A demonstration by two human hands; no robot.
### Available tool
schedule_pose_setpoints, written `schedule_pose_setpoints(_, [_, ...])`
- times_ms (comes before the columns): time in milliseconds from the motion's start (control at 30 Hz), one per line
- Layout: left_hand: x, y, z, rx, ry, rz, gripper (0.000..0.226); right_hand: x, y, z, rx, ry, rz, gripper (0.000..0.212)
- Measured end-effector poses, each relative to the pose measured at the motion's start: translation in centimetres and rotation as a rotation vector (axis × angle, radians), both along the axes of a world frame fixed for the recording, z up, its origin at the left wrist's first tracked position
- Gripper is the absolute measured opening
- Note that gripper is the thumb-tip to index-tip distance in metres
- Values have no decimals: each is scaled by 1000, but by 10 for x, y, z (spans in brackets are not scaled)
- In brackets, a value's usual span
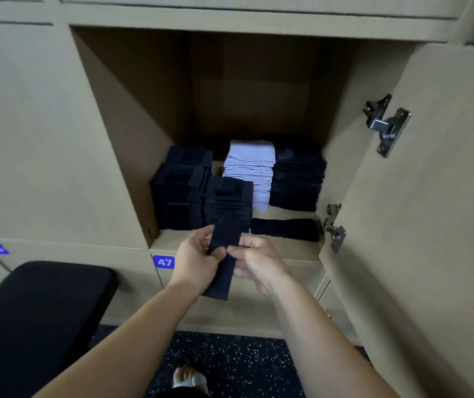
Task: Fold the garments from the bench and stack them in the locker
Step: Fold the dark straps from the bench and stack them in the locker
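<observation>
I hold a narrow dark navy garment (224,239) upright in front of the open locker (132,116). My left hand (197,261) pinches its left edge and my right hand (258,261) grips its right edge. Inside the locker stand folded stacks: a dark stack (178,191) at left, a shorter dark stack (228,199) in front of it, a white stack (251,170) in the middle and a dark stack (299,179) at right. A single dark folded piece (286,228) lies flat at the front right of the shelf.
The locker door (431,196) hangs open on the right, with metal hinges (386,124). A black padded bench (35,317) sits at lower left. Blue number labels (163,262) mark the lockers below. My sandalled foot (190,379) rests on the speckled floor.
</observation>
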State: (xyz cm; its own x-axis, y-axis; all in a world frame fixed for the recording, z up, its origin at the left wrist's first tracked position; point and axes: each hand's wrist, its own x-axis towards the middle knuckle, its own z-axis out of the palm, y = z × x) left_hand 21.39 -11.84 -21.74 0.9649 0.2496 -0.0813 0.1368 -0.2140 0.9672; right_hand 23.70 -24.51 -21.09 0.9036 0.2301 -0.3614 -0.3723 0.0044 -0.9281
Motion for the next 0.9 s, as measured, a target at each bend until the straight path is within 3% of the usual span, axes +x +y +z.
schedule_pose_setpoints(67, [-2, -2, 6, 68, -12, 14, 47, 1, -3, 1, -45, -48, -72, 21])
schedule_pose_setpoints(133, [-3, 0, 13, 108, -21, 49, 51, 7, -14, 8, -157, -219, -161, 27])
schedule_pose_setpoints(233, [-5, 11, 16, 161, -17, 56, 57, 28, -43, 21, -528, -534, -324, 30])
schedule_pose_setpoints(333, [0, 20, 10, 182, -23, 58, 61, 47, -64, 38, -919, -721, -462, 19])
schedule_pose_setpoints(433, [8, 24, 1, 178, -18, 56, 61, 73, -71, 35, -1358, -748, -368, 46])
schedule_pose_setpoints(567, [21, 27, -14, 197, 7, 15, 60, 102, -73, 5, -1640, -796, -145, 48])
schedule_pose_setpoints(667, [29, 28, -24, 227, 33, -15, 59, 105, -71, -20, -1785, -796, -32, 51])
schedule_pose_setpoints(767, [35, 28, -33, 257, 43, -45, 60, 107, -69, -42, -1778, -766, 136, 51])
schedule_pose_setpoints(900, [38, 28, -42, 281, 56, -74, 61, 111, -73, -67, -1705, -759, 186, 47])
